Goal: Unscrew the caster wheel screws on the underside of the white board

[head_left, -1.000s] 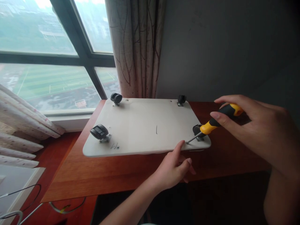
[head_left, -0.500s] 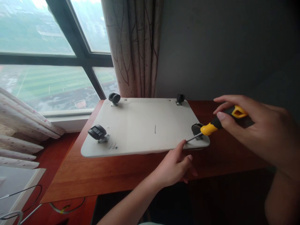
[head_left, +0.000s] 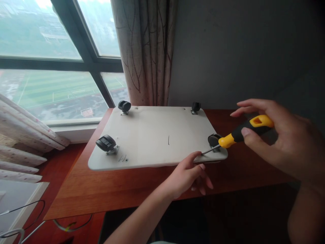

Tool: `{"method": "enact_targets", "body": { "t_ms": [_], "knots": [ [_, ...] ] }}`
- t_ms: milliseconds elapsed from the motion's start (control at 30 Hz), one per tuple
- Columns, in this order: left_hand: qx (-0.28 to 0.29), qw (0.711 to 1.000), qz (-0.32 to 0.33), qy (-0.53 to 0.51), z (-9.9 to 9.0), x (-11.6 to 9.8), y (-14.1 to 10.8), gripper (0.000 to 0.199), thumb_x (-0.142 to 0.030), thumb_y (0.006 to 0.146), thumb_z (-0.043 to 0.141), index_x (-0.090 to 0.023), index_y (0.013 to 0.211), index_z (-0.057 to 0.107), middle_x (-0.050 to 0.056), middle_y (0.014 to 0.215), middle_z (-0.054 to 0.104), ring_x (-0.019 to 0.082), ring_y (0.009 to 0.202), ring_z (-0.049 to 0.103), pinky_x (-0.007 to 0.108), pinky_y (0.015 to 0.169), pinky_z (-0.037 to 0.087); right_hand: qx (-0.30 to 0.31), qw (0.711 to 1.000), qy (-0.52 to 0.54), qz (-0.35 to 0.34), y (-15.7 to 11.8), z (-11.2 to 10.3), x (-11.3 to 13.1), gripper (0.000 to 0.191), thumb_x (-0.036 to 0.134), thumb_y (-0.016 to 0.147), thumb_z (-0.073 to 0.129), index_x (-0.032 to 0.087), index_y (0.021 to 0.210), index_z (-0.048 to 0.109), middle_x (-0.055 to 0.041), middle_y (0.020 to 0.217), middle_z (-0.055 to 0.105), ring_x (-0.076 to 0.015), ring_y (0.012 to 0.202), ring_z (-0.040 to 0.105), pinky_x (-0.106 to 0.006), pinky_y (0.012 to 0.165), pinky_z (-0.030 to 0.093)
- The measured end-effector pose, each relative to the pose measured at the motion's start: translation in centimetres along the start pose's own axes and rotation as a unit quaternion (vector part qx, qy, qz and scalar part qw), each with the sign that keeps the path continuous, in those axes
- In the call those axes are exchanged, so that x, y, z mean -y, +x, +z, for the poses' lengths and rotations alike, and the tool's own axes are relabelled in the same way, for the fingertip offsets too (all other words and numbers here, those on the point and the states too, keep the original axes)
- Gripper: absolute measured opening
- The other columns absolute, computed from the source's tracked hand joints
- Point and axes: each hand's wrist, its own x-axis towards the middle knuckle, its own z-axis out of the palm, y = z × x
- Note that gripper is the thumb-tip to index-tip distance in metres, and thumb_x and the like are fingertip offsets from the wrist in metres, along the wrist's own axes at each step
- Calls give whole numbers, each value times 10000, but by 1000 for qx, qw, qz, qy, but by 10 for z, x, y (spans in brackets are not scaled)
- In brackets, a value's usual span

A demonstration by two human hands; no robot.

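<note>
A white board (head_left: 152, 135) with rounded corners lies on a reddish-brown table, with black casters at its corners. My right hand (head_left: 274, 132) is around a yellow and black screwdriver (head_left: 242, 132), thumb against the grip and index finger lifted off it. The screwdriver slants down to the left, its tip at the board's near right edge beside a caster (head_left: 214, 140). My left hand (head_left: 190, 174) has its index fingertip on the board close to that tip, the other fingers loosely spread below the edge. Whatever lies under the tip is too small to make out.
The wooden table (head_left: 101, 189) extends around the board. Behind stand a patterned curtain (head_left: 149, 51) and a grey wall (head_left: 241, 51). A window (head_left: 63, 91) is at the left, with cables (head_left: 76, 227) near the floor at lower left.
My right hand has shifted slightly right, its fingers looser around the screwdriver handle, which has turned. My left index finger has drawn slightly back from the tip.
</note>
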Motion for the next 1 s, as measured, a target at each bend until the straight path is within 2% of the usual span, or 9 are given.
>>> {"method": "enact_targets", "body": {
  "t_ms": [100, 233, 300, 500, 633, 700, 833, 900, 1000],
  "knots": [
    [4, 999, -3, -31, -2, 2, 2, 671, -301, 961, 533, -130, 1550, 261, 79, 735, 745, 128, 514, 643, 192, 448, 303, 11, 1000, 13, -19, -1, 0, 0, 488, 268, 856, 619, 268, 1339, 548, -13, 1232, 708, -214, 1110, 682, -294, 916, 517],
    [6, 998, 1, -62, -2, 3, 2, 676, -302, 957, 542, -124, 1545, 259, 85, 729, 741, 130, 505, 636, 191, 440, 277, -27, 998, -48, -7, 1, 3, 0, 392, 395, 909, 649, 251, 1271, 609, -21, 1049, 758, -205, 907, 721, -290, 782, 527],
    [9, 997, -1, -79, -1, 2, 1, 690, -301, 949, 547, -127, 1548, 252, 84, 721, 738, 131, 498, 631, 192, 433, 259, -34, 998, -42, -6, 1, 4, -1, 337, 394, 926, 618, 260, 1235, 635, -9, 984, 760, -200, 876, 721, -290, 784, 526],
    [18, 994, -12, -103, -2, 1, 0, 749, -322, 927, 580, -140, 1566, 234, 94, 741, 744, 142, 508, 635, 206, 437, 245, 10, 999, 29, -22, -2, 3, -5, 452, 376, 871, 557, 300, 1315, 589, 3, 1297, 670, -231, 1084, 673, -333, 890, 519],
    [10, 994, -8, -108, -2, 1, 0, 729, -310, 921, 580, -138, 1555, 264, 85, 716, 735, 139, 493, 624, 207, 438, 243, -44, 998, -33, -8, -1, 6, -4, 392, 520, 888, 620, 294, 1205, 663, 10, 1060, 750, -207, 838, 704, -319, 741, 520],
    [12, 993, -10, -113, -2, 1, 0, 719, -301, 919, 580, -143, 1552, 276, 87, 721, 736, 140, 498, 627, 207, 438, 248, -49, 998, -30, 1, 1, 7, -4, 332, 506, 893, 629, 313, 1156, 686, 33, 959, 760, -189, 775, 703, -307, 721, 517],
    [17, 992, -13, -123, -2, 0, -1, 728, -293, 908, 597, -141, 1547, 284, 89, 731, 738, 141, 505, 629, 203, 438, 253, 1, 999, 34, -10, 1, 5, -8, 431, 386, 868, 591, 324, 1294, 608, 32, 1186, 725, -214, 1043, 697, -320, 878, 523],
    [10, 992, -11, -126, -1, -1, -1, 729, -288, 896, 603, -133, 1539, 295, 87, 722, 735, 139, 494, 625, 200, 432, 243, 14, 999, 47, -11, 0, 4, -9, 477, 401, 868, 578, 313, 1338, 576, 19, 1266, 694, -223, 1102, 678, -328, 891, 526],
    [0, 992, -7, -129, 0, -2, -2, 718, -282, 884, 604, -122, 1523, 318, 82, 705, 729, 135, 477, 614, 197, 426, 231, -13, 1000, 11, 18, -1, 5, -9, 475, 526, 877, 611, 317, 1303, 614, 16, 1119, 742, -215, 904, 709, -331, 772, 536]
  ]
}}
